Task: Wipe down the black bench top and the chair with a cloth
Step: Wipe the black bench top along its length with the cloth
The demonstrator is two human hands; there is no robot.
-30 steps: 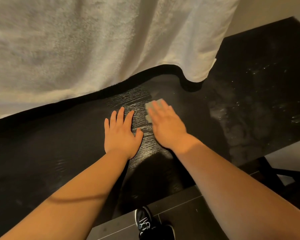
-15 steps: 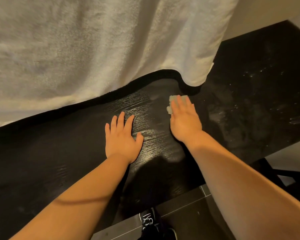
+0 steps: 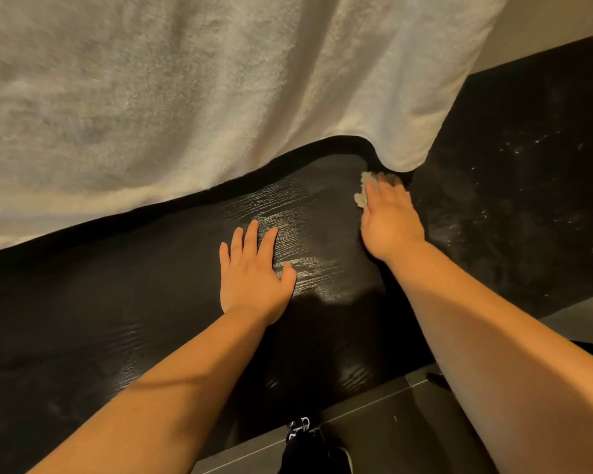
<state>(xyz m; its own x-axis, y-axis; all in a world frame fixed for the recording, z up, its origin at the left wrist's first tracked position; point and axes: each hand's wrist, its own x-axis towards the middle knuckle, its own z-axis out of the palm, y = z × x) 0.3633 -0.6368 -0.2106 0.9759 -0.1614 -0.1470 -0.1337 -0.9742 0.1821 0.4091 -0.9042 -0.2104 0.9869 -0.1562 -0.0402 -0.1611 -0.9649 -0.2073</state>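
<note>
I see my left hand (image 3: 254, 271) flat on the black tabletop (image 3: 117, 285), fingers straight and spread. My right hand (image 3: 389, 220) presses the cloth (image 3: 361, 196) onto the tabletop with fingers extended, just beside the hanging white towel (image 3: 185, 97).

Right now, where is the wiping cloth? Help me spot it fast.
Find the black bench top, then the low corner of the big white towel over it. Just by that corner, the cloth peeks from under the right hand, a small crumpled scrap, unlike the huge towel.
</note>
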